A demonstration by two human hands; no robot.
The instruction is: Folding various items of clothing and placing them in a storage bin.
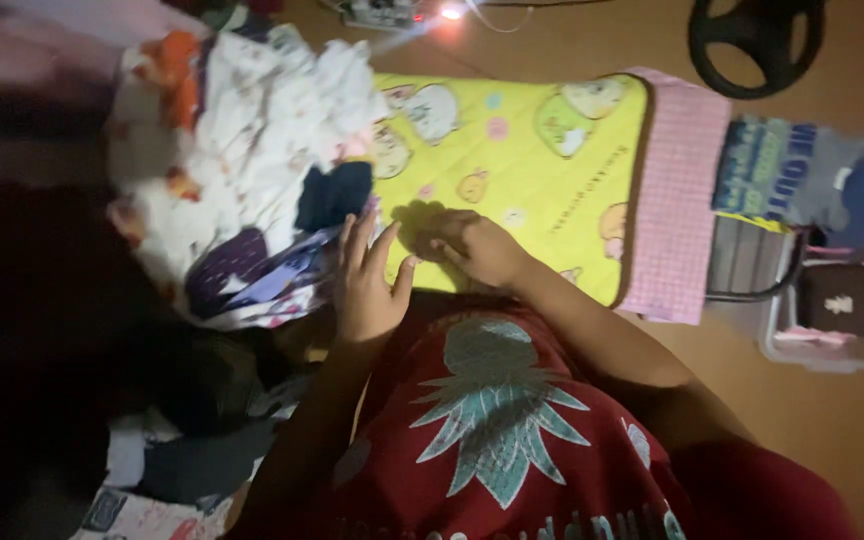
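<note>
Mat (522, 170), yellow with cartoon animals, lies flat on the floor (592, 40), pink checked cloth (674, 190) along its far end. The right hand (482, 250) presses its near edge, fingers loosely curled, pinching nothing visible. The left hand (367, 285) is spread open beside the clothes pile (252, 170). Dim light could hide a fold; the pile might spill onto the mat.

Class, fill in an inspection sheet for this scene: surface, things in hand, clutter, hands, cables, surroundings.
Surface: yellow mat with cartoon prints, pink checked edge, on a brown floor.
Things in hand: left hand touches the clothes pile; right hand rests on the mat.
Clutter: folded clothes and a clear bin on the right.
Hands: both bare, holding nothing.
Cables: power strip, with a light, at top.
Surroundings: dark ring-shaped object; dim room.
</note>
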